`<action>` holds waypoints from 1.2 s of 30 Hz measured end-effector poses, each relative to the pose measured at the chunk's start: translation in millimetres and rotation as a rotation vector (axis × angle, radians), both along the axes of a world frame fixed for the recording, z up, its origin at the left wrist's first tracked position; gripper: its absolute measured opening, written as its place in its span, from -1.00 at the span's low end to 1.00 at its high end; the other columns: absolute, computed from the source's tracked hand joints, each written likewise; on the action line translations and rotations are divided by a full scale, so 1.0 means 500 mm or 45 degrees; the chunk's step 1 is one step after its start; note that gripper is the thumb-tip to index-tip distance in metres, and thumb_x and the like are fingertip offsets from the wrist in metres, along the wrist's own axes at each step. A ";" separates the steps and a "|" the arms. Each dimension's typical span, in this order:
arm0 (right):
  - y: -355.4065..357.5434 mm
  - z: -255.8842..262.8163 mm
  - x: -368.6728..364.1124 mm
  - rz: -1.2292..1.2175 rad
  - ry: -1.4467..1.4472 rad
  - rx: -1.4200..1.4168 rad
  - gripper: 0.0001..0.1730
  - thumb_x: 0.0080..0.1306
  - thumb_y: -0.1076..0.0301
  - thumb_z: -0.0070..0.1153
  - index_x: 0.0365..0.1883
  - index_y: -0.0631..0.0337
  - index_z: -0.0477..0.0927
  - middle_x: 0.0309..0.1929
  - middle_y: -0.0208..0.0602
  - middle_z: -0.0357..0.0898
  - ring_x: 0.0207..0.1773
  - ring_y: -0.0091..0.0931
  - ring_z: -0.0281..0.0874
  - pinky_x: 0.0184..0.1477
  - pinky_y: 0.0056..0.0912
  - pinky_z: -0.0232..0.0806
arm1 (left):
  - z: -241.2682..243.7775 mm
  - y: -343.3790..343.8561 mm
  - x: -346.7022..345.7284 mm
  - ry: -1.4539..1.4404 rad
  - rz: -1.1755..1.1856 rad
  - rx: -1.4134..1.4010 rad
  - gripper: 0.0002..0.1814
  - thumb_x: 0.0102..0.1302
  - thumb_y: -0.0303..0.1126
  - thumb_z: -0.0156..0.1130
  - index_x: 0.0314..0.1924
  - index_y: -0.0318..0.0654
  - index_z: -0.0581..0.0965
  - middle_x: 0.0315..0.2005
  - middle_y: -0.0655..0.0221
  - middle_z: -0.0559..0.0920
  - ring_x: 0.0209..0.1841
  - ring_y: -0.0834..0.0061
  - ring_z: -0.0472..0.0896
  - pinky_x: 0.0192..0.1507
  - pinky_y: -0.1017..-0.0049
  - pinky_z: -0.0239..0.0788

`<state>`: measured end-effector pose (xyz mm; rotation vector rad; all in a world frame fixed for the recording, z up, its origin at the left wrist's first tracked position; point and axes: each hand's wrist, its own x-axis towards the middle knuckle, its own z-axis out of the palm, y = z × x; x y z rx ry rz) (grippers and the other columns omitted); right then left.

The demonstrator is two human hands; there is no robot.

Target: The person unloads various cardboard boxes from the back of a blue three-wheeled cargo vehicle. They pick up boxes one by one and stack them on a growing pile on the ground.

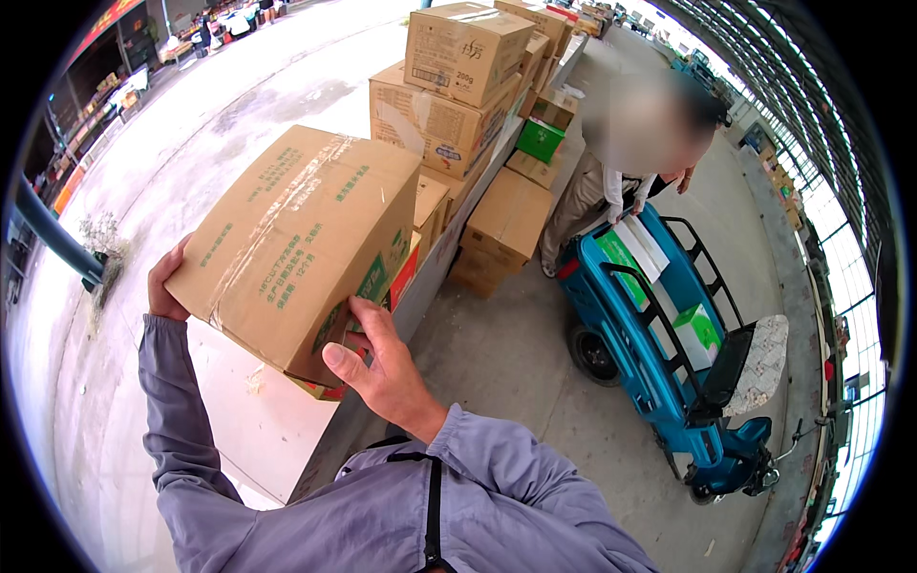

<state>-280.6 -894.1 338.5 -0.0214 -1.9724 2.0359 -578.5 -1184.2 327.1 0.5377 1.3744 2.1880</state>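
A large taped cardboard carton [301, 222] with green printing stands in front of me, slightly tilted in view. My left hand [169, 281] grips its left side near the lower corner, with some fingers hidden behind it. On the carton's right face rest the fingertips of my right hand [383, 362]; its thumb is spread apart from them. Under the carton shows the edge of a red and yellow box [322, 391], on a pale raised ledge [265, 430].
Stacked cartons [444, 122] line the ledge beyond. More cartons [509, 215] stand on the floor below its right side. A blue cargo tricycle [645, 344] holding green and white boxes [696, 333] is parked at right. A person [594, 179] bends over its rear end.
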 end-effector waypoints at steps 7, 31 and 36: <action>0.003 0.001 -0.009 -0.043 -0.031 -0.020 -0.09 0.49 -0.02 0.17 0.46 0.58 0.13 0.43 0.13 0.15 0.48 -0.19 0.20 0.49 -0.21 0.15 | -0.003 0.022 -0.037 0.019 -0.041 -0.015 -0.21 0.34 -0.07 0.20 0.42 -0.49 0.33 0.30 0.09 0.52 0.32 0.26 0.51 0.39 0.33 0.29; -0.005 -0.031 -0.025 -0.077 -0.027 0.043 -0.13 0.54 -0.09 0.06 0.48 0.48 0.15 0.48 0.10 0.13 0.57 -0.17 0.11 0.55 -0.23 0.04 | -0.008 0.034 -0.061 0.014 -0.058 0.064 -0.32 0.49 -0.01 0.09 0.36 -0.46 0.40 0.23 0.14 0.58 0.27 0.30 0.55 0.35 0.34 0.34; 0.010 -0.031 -0.022 -0.100 -0.043 0.107 -0.18 0.55 0.00 0.09 0.49 0.46 0.15 0.44 0.04 0.21 0.53 -0.18 0.22 0.47 -0.17 0.22 | 0.023 0.072 -0.009 0.033 -0.012 0.127 -0.31 0.55 0.06 0.00 0.34 -0.46 0.42 0.22 0.14 0.59 0.25 0.32 0.56 0.34 0.35 0.34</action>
